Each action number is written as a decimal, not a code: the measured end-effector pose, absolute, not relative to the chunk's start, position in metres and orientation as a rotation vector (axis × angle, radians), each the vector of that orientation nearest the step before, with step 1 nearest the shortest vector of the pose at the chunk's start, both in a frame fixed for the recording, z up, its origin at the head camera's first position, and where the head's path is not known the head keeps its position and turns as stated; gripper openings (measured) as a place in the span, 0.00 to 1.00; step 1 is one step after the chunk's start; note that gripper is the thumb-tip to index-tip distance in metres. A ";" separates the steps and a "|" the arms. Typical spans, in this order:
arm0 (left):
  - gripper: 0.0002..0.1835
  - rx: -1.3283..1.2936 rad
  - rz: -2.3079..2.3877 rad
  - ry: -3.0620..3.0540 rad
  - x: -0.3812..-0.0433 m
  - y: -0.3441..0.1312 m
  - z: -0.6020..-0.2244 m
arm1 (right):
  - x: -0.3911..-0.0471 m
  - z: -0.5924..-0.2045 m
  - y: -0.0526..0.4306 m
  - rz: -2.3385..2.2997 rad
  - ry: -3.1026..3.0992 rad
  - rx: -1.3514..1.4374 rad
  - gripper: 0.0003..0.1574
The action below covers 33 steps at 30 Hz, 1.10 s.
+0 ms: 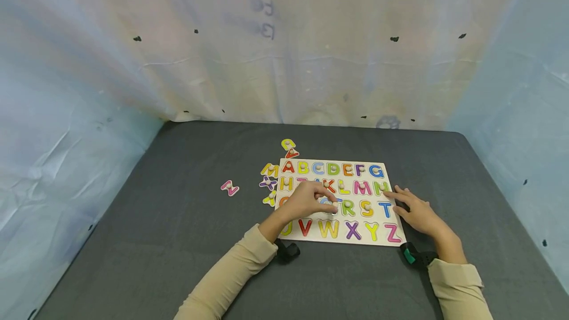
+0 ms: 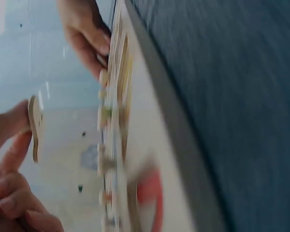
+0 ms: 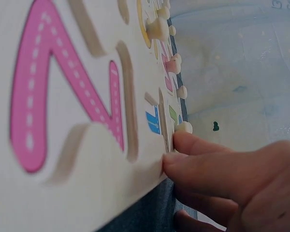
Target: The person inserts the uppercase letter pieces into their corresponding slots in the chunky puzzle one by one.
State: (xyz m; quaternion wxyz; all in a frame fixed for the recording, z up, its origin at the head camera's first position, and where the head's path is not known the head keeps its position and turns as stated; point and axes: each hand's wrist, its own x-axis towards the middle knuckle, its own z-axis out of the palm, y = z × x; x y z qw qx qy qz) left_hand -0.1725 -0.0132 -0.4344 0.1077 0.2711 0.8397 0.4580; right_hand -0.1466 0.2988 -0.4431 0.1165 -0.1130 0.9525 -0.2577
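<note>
My left hand (image 1: 306, 200) pinches a thin wooden letter piece (image 2: 35, 128) between thumb and fingertips, over the third row of the alphabet puzzle board (image 1: 312, 215). A bit of blue shows by those fingertips in the head view; the left wrist view has the piece nearly edge-on, so its letter is hidden. At the board's right edge, my right hand (image 1: 415, 213) rests with extended fingers, touching near the green N (image 1: 381, 188). Just below lies the blue T recess (image 1: 385, 209), without a peg. Pegged letters such as the R (image 1: 348, 207) and S (image 1: 366, 208) sit in place.
Left of the board lie a yellow W (image 1: 269, 170), a purple X (image 1: 268, 182) and a yellow Y (image 1: 269, 198). Farther left is a pink Z (image 1: 229, 188). A yellow U (image 1: 288, 144) and red V (image 1: 292, 154) lie behind the board's corner. Grey cloth (image 1: 178, 221) covers the table.
</note>
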 end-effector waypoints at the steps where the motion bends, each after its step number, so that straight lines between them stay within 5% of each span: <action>1: 0.11 0.773 1.359 2.466 -0.172 -0.009 -0.435 | -0.147 -0.443 0.299 -0.752 2.789 -0.331 0.30; 33: 0.08 0.378 1.367 2.443 -0.170 0.098 -0.446 | -0.148 -0.446 0.299 -0.694 2.829 -0.334 0.30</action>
